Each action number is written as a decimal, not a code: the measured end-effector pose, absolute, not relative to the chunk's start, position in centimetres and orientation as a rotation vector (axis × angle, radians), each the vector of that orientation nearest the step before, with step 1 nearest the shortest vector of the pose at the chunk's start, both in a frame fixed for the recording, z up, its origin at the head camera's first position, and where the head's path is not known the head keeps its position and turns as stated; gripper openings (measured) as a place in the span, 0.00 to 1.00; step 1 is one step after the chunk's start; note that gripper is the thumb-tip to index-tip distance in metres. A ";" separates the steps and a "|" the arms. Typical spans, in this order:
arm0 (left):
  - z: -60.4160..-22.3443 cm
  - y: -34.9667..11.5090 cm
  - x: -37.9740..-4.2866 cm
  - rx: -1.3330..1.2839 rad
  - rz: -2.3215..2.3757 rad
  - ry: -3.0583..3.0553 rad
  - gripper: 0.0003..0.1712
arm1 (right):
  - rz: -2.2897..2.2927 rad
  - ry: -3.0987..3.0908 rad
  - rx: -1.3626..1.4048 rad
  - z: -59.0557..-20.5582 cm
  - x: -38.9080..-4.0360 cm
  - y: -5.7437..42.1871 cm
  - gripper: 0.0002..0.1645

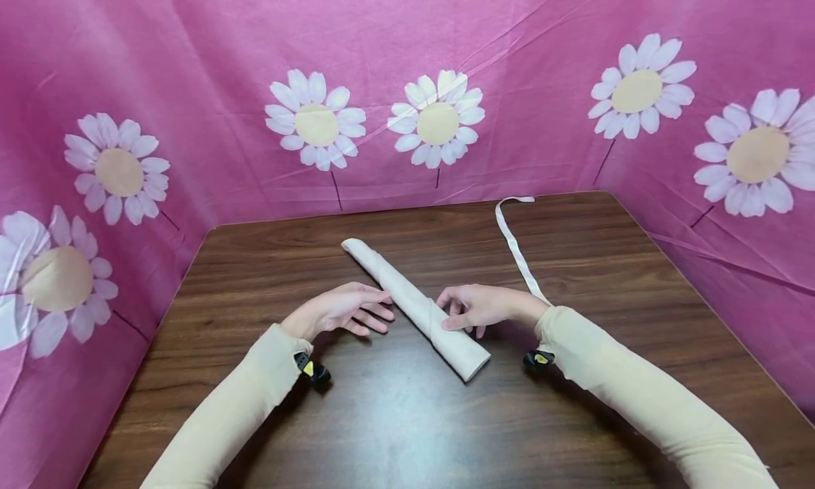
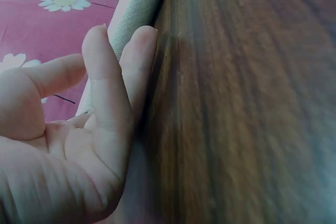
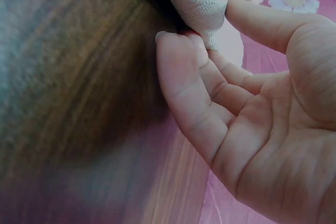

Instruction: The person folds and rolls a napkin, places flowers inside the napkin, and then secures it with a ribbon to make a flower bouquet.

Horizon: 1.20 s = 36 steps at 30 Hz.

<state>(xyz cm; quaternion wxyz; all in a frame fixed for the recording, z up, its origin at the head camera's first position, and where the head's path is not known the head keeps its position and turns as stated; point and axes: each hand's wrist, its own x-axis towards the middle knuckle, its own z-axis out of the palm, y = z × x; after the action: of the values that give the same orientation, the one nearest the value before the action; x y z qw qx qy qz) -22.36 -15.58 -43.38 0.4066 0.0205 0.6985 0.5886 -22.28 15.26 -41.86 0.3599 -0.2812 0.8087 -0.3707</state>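
A long cream fabric roll point(image 1: 407, 301) lies diagonally on the wooden table, its wide flattened end toward me. Beside its left edge is my left hand point(image 1: 347, 308), with its fingers loosely extended and the thumb side right at the cloth. My right hand point(image 1: 477, 306) is at the other edge, near the wide end. In the right wrist view its thumb point(image 3: 265, 24) lies against the cloth, and the curled fingers point(image 3: 181, 72) come in at the lower edge, with cloth between them.
A narrow white strap point(image 1: 514, 245) trails across the table point(image 1: 255, 262) from the back edge to behind my right wrist. A pink curtain point(image 1: 382, 22) with white flowers hangs around the far side and both flanks.
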 end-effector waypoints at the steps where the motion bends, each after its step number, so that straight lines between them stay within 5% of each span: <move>1: -43.4 -15.4 -22.5 0.053 1.485 1.762 0.26 | -0.965 2.093 -0.711 -41.9 -22.2 15.2 0.25; 15: -43.7 -12.3 -24.4 0.075 1.530 1.774 0.20 | -1.072 2.168 -0.564 -42.7 -20.9 14.7 0.23; 36: -44.1 -11.2 -26.4 0.042 1.549 1.849 0.32 | -1.160 2.219 -0.381 -43.7 -22.2 13.0 0.28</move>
<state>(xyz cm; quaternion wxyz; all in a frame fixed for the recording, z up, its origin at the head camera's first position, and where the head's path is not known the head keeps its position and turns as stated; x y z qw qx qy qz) -26.42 -11.18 -44.11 0.3565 0.0164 0.7161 0.5999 -22.22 13.03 -43.70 0.2997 -0.1435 0.8359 -0.4369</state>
